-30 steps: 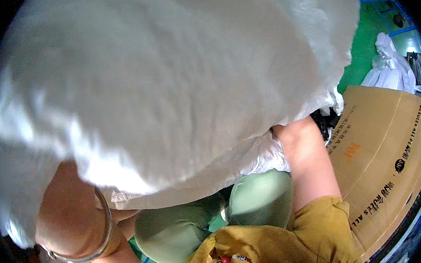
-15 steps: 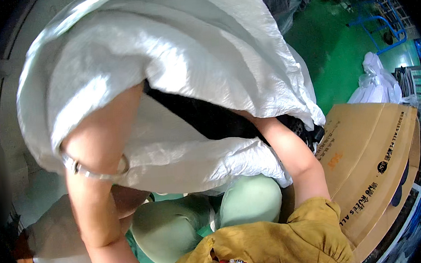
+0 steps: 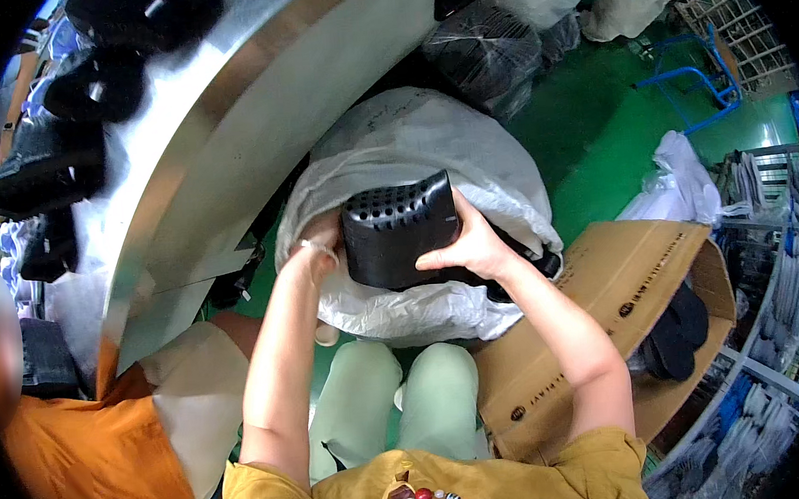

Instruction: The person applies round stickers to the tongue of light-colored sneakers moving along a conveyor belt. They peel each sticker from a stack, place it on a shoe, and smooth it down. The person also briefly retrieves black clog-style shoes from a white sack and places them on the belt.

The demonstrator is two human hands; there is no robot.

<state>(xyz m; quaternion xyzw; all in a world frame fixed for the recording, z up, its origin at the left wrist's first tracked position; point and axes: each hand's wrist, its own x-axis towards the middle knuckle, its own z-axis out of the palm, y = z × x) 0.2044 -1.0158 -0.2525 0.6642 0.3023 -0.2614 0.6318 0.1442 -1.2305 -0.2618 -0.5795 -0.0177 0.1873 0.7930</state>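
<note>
Head view, piece: black, curved, with rows of holes along its upper face; located in the mouth of the white sack (image 3: 422,121), between the far and near rims. Depth in the mouth cannot be judged.
Black piece (image 3: 389,241): tilted, its right end raised toward the sack's far rim.
Right hand (image 3: 480,243): grasping the piece at its right end, thumb laid across the near face.
Left hand (image 3: 325,227): at the piece's left end, just inside the sack's left rim; fingers hidden, so whether it grips cannot be told.
Sack: rim crumpled; dark contents (image 3: 522,254) show beside the right rim.
Carton (image 3: 556,331): brown, just beside the sack's right rim; flat dark pads (image 3: 678,333) visible at its open right end.
Table (image 3: 165,188): pale, beyond the sack's left rim; dark goods (image 3: 46,169) lie toward its left edge.
Co-worker: orange garment (image 3: 106,460) seen beside the table's near corner.
Floor (image 3: 584,94): green; a blue frame (image 3: 701,85) stands well apart from the sack.
</note>
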